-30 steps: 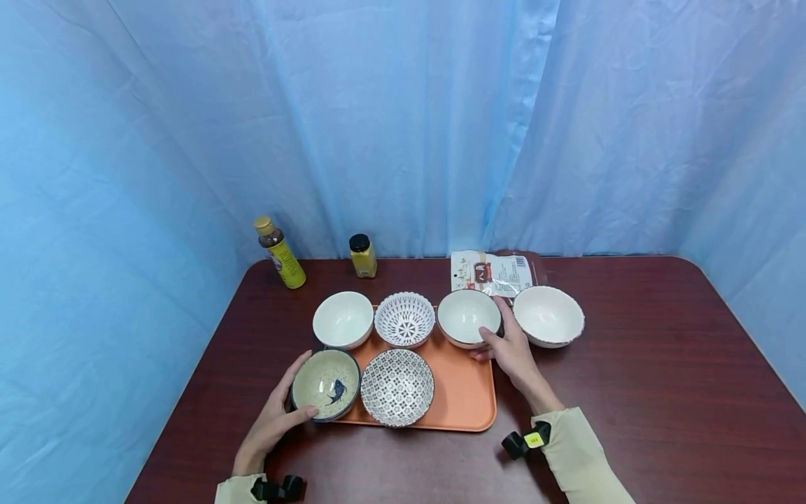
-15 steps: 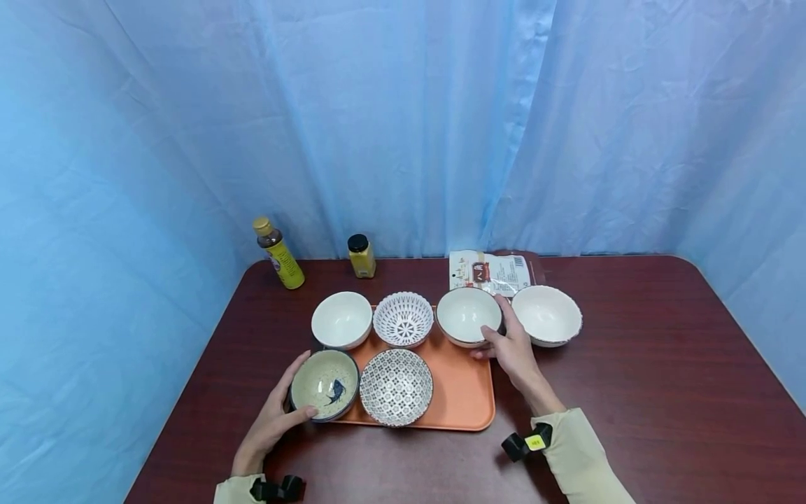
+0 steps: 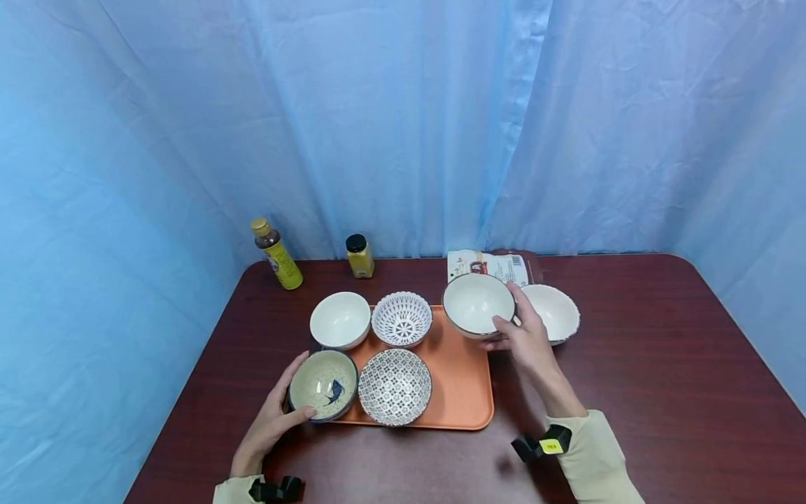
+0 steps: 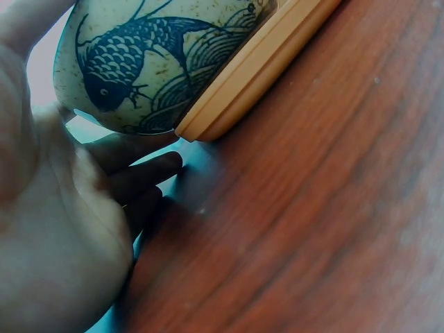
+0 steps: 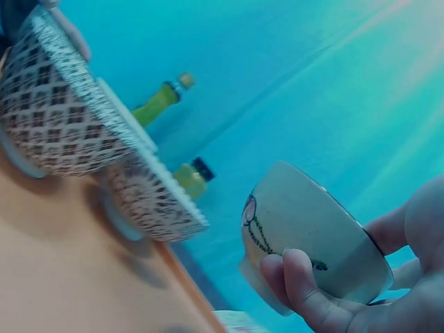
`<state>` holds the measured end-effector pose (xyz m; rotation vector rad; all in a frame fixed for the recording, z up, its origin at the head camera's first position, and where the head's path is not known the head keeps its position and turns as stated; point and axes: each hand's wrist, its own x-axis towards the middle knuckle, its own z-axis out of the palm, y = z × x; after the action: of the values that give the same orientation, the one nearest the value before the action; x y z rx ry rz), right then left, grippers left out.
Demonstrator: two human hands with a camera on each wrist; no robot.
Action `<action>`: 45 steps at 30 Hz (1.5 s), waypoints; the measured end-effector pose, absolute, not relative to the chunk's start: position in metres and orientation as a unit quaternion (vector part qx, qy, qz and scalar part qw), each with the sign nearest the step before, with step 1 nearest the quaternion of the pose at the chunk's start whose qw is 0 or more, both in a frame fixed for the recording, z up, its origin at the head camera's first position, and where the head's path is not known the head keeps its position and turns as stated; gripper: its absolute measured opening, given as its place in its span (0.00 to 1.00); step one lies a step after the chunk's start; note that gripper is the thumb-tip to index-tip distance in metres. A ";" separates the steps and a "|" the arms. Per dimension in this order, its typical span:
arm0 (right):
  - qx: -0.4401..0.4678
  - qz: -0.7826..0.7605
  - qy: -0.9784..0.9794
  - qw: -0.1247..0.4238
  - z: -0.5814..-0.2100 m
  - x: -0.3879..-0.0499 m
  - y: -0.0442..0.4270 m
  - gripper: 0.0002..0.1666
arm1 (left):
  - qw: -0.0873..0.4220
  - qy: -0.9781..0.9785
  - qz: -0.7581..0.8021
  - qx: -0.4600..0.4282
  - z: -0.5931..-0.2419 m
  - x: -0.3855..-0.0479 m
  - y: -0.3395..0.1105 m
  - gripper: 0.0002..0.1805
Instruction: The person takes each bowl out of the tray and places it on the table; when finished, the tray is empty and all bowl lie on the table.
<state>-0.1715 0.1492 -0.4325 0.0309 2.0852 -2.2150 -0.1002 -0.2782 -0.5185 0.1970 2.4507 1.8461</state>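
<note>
My right hand (image 3: pixel 529 344) grips a white bowl (image 3: pixel 477 301) with a dark rim, thumb over the rim and fingers under the side. It is raised above the tray; in the right wrist view this bowl (image 5: pixel 312 236) shows a painted flower design. At the left front corner of the orange tray (image 3: pixel 469 392), my left hand (image 3: pixel 271 420) holds a greenish bowl (image 3: pixel 315 383) with a blue fish inside, thumb over its rim. The left wrist view shows a fish on its outside too. Beside it sits a black-and-white patterned bowl (image 3: pixel 395 387).
A plain white bowl (image 3: pixel 340 320) and a scalloped patterned bowl (image 3: pixel 401 318) stand along the tray's back. Another white bowl (image 3: pixel 557 315) is on the table right of the tray. Behind are a sauce bottle (image 3: pixel 280 259), a yellow jar (image 3: pixel 360 257) and a white food packet (image 3: pixel 510 267).
My right hand has lifted the dark-rimmed white bowl off the tray, up and slightly to the right, and it now overlaps the packet. The left hand stays on the fish bowl.
</note>
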 end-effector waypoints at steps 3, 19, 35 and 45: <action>0.010 -0.724 0.688 0.043 -0.423 -0.169 0.157 0.44 | 0.036 0.797 0.600 0.058 -0.518 -0.100 -0.278 0.50; 0.025 -0.733 0.679 -0.032 -0.410 -0.166 0.211 0.45 | 0.044 0.798 0.598 0.056 -0.518 -0.100 -0.279 0.49; 0.067 -0.793 0.597 -0.097 -0.416 -0.165 0.265 0.46 | 0.045 0.800 0.595 0.053 -0.518 -0.100 -0.278 0.49; 0.115 -0.819 0.551 -0.108 -0.430 -0.163 0.302 0.46 | 0.043 0.802 0.594 0.054 -0.518 -0.101 -0.278 0.49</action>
<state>-0.1630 0.3023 -0.4302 0.3870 1.8622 -2.7685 -0.1008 -0.2779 -0.5182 0.1659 2.4513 1.8156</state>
